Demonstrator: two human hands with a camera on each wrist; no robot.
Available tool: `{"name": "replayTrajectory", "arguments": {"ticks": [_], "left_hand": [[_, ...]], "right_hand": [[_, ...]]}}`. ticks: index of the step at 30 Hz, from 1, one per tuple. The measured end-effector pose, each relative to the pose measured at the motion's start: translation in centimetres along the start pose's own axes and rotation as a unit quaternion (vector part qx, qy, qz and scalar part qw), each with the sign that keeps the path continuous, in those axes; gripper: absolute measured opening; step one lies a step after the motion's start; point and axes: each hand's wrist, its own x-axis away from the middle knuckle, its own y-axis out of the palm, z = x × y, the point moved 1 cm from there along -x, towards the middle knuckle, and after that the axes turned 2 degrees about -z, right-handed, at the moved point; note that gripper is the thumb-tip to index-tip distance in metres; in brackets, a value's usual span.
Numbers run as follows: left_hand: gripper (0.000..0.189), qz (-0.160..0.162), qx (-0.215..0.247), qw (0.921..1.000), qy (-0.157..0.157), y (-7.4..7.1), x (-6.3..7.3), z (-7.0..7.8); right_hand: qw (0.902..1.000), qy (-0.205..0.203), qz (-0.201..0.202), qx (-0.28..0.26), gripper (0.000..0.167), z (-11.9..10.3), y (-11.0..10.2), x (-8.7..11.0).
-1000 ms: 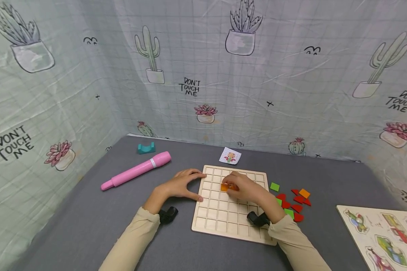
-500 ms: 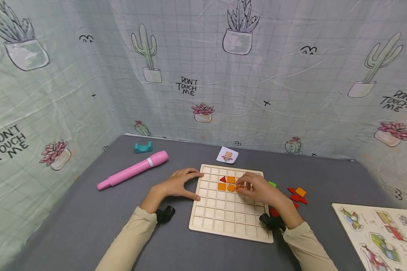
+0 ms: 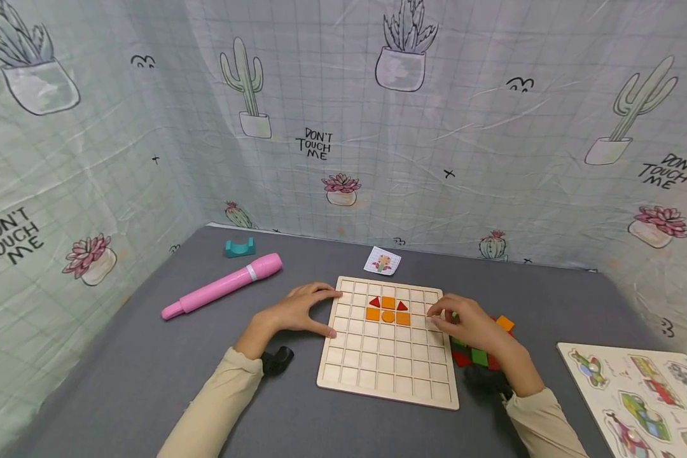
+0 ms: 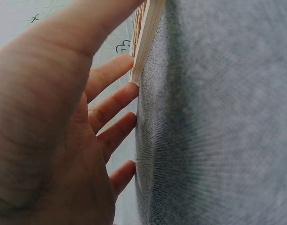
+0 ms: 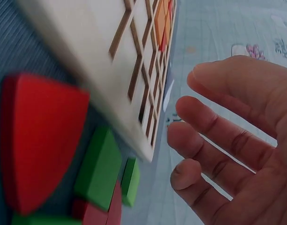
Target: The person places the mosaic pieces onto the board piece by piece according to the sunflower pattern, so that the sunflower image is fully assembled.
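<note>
A wooden grid board (image 3: 372, 362) lies on the grey table. In its upper middle sit an orange circle (image 3: 388, 316), several orange squares (image 3: 403, 319) and two red triangles (image 3: 402, 306). At the board's left edge my left hand (image 3: 294, 314) rests with spread, straight fingers; in the left wrist view, fingertips (image 4: 129, 90) touch the board's side. My right hand (image 3: 468, 323) hovers over the right edge, fingers loosely bent and holding nothing, as the right wrist view confirms. Beneath it are loose green pieces (image 5: 99, 171) and red pieces (image 5: 40, 140), partly hidden by the hand and wrist.
Behind the board lies a small card (image 3: 382, 261) with a flower pattern. A pink pen-shaped object (image 3: 223, 286) and a teal cradle-shaped piece (image 3: 240, 247) are at the left. A picture puzzle board (image 3: 598, 381) occupies the right front. Printed cloth (image 3: 355, 114) hangs behind the table.
My right hand has moved right from the board's middle toward its edge, uncovering the orange and red pieces, including the right-hand triangle and square. The left hand keeps its place on the board.
</note>
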Motion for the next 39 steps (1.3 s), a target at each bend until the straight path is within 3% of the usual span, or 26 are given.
{"name": "replayTrajectory", "arguments": {"ticks": [6,16,23,29,39], "left_hand": [[0.081,0.002,-0.001,1.0,0.002,-0.2,-0.1,0.1],[0.081,-0.001,-0.011,0.9999,0.002,-0.2,-0.3,0.0],[0.081,-0.005,-0.012,0.9999,0.001,-0.3,-0.3,-0.1],[0.081,0.0,-0.012,0.9999,0.0,-0.3,-0.2,-0.2],[0.081,-0.004,-0.012,0.9999,-0.003,0.1,-0.2,-0.3]], "right_hand": [[0.9999,-0.007,0.013,0.002,0.008,1.1,-0.7,1.1],[0.9993,0.021,0.02,0.025,0.01,2.8,-2.8,3.0],[0.9968,0.076,0.003,0.024,0.012,3.6,-3.8,4.1],[0.9916,0.124,0.014,0.035,0.013,4.2,-4.8,4.9],[0.9859,0.161,0.018,0.043,0.015,5.3,-5.5,6.3]]}}
